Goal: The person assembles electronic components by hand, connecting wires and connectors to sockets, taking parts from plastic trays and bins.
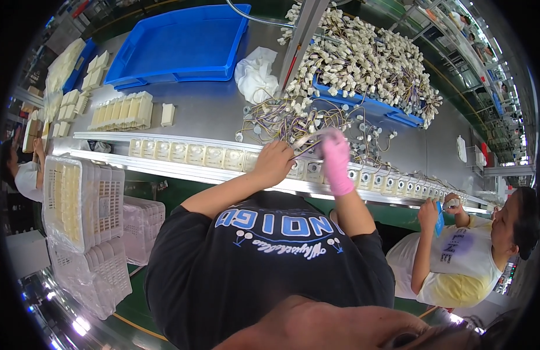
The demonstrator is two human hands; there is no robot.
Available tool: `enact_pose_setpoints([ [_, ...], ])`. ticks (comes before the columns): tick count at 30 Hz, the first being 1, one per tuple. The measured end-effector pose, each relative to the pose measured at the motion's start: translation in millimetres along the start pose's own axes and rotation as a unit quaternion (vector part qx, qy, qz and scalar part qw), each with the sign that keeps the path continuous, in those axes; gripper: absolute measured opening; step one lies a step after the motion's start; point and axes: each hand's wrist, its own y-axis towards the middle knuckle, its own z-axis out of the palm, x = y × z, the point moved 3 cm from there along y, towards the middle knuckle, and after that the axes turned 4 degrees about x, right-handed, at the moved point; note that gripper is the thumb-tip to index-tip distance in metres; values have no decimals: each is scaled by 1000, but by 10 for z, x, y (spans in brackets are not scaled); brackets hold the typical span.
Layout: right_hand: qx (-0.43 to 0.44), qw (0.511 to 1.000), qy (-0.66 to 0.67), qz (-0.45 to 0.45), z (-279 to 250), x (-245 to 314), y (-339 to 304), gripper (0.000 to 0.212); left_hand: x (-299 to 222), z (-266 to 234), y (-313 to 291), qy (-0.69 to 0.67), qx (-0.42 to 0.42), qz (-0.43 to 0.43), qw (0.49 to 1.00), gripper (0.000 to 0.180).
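My bare left hand (274, 163) is closed, its fingertips pinching a thin dark wire lead (302, 153) above the rail. Beside it, my right hand (336, 161) wears a pink glove, slightly blurred, with its fingers curled at the end of the wires. A smeared pale strip, seemingly more of the lead, arcs between the hands. Below them, a row of square translucent cream housings (216, 156) stands in a metal rail (182, 165). The housings right of my hands show dark round centres. Just beyond my fingers lies a tangle of wire leads (293, 119) with small round metal parts and white connectors.
At the back right, a blue tray (369, 106) is heaped with wired white connectors (363, 55). A large blue tray (179, 44), crumpled white plastic (257, 73) and stacked cream housings (121, 112) occupy the left. Crates (86, 204) stand lower left; a co-worker (457, 251) works at right.
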Motion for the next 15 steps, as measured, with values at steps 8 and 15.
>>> enact_pose_setpoints([
  [8,-138,757,-588,-250,-237,422,147,45,-2,25,-3,44,38,0,998,10],
  [15,306,728,-563,-244,165,-50,17,39,53,78,18,22,29,36,999,14],
])
